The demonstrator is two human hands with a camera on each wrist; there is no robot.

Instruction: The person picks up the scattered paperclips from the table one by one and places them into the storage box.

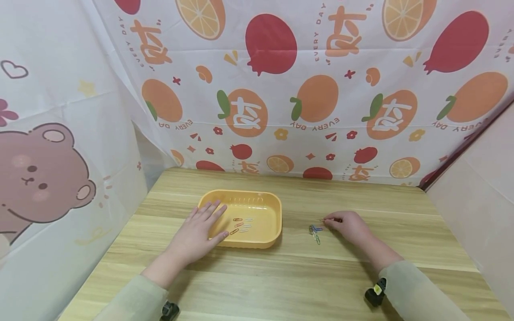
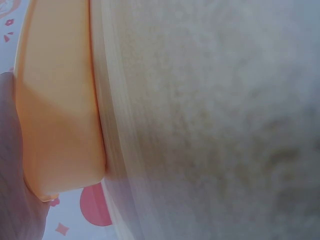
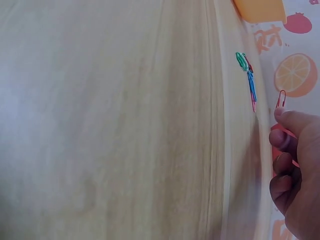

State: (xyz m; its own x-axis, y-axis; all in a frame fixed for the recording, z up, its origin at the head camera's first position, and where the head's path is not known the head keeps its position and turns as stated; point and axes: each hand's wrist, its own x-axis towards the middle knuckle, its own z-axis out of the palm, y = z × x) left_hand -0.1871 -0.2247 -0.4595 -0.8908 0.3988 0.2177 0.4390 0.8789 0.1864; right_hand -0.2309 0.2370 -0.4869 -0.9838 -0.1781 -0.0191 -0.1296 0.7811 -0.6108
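A yellow plastic tray (image 1: pixel 273 218) stands on the table, with several red, orange and white paper clips (image 1: pixel 239 224) lying on its bottom. My left hand (image 1: pixel 196 234) spreads over the tray's left end, thumb at the front rim. Right of the tray, my right hand (image 1: pixel 348 225) pinches a red paper clip (image 3: pixel 281 97) between thumb and fingertips; its looped end sticks out past the thumb. Just left of that hand lies a small pile of blue, green and other coloured paper clips (image 1: pixel 315 232) on the tabletop. The left wrist view shows the tray's outer wall (image 2: pixel 60 100) beside the hand.
The wood-grain table (image 1: pixel 257 281) reaches back to a fruit-printed curtain (image 1: pixel 281 102). A bear-printed sheet (image 1: pixel 44 174) hangs on the left and a pale panel (image 1: pixel 478 191) stands on the right. Dark wrist cameras (image 1: pixel 375 292) sit at the sleeve cuffs.
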